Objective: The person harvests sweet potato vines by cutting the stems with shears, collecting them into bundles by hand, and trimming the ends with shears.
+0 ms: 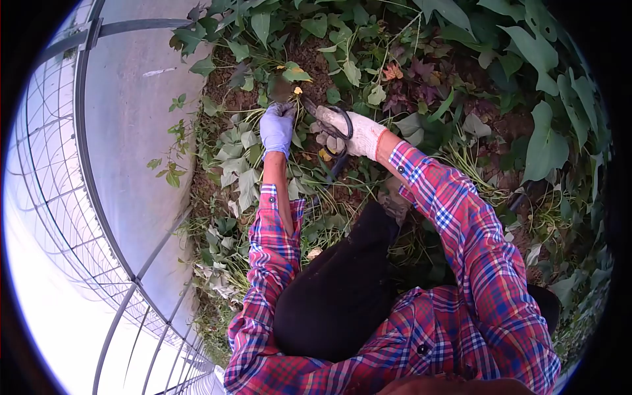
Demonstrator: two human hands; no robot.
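Note:
My left hand (277, 127), in a thin lavender glove, is closed on a small bunch of plant stems (254, 113) low over the soil. My right hand (355, 133), in a soiled white knit glove, grips a pair of scissors (347, 122) by its black loop handles. The scissors' blades point up and left toward the stems, close to my left fingertips. Whether the blades are open or closed I cannot make out. A small yellow leaf (297, 90) sits just beyond the blade tips. Wilted, pale-green leaves (247, 184) lie below my left hand.
Large-leaved green vines (546, 141) fill the right side and top. Reddish-purple leaves (415, 79) grow beyond my right hand. Along the left runs a plastic sheet wall (141, 99) with a metal frame (85, 131). My bent knee, in black trousers (336, 283), is below my hands.

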